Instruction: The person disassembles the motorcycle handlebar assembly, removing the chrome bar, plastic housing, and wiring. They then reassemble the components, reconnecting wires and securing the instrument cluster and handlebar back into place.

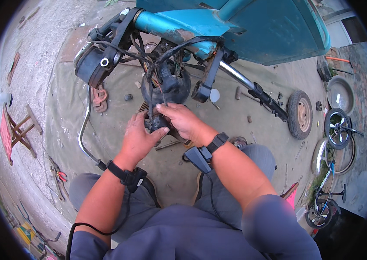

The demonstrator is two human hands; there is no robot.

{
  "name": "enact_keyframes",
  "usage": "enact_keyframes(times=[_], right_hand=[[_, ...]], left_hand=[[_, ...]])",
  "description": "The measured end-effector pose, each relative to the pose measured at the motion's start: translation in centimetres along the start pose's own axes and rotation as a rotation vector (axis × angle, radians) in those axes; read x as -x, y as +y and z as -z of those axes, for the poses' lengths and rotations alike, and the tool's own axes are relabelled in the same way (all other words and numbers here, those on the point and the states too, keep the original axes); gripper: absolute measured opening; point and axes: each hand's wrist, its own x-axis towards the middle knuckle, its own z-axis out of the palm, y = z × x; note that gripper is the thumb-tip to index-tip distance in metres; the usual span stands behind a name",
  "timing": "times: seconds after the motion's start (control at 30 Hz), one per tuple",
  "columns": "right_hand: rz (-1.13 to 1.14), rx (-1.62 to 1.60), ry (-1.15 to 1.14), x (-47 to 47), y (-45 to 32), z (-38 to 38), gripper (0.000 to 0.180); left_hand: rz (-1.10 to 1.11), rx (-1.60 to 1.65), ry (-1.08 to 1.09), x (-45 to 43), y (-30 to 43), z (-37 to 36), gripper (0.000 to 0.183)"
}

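Note:
My left hand [139, 131] grips the side of a small black housing [159, 123], which looks like a handlebar switch, its thumb along the near edge. My right hand [183, 120] holds the far right side, its thumb and fingertips at a thin cable. Black-wrapped wires [150, 83] run from the housing up to a taped wiring harness [186, 45] on a vehicle's front end. Behind my fingers sits a round black headlight shell [167, 84] with loose coloured wires. My palms hide part of the housing.
Above is a turquoise frame tube [160, 26] with a fork leg [251, 86]. A bent chrome handlebar [84, 126] reaches down beside my left forearm. On the ground cloth lie a red clamp [99, 99], a hammer [239, 92], a small wheel [300, 114] and pliers [60, 175].

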Motion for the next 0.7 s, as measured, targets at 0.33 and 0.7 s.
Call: enact_keyframes(times=[0.33,0.7], right_hand=[[-0.094,0.043,-0.016,0.6,-0.8,-0.6,0.032],[0.0,0.21,0.121,2.0,-3.2,1.2,0.028]], left_hand=[[0.007,-0.072,-0.056,-0.6,0.4,1.5,0.078],[0.161,-0.021,-0.129,-2.1,-0.2,7.5,0.079]])
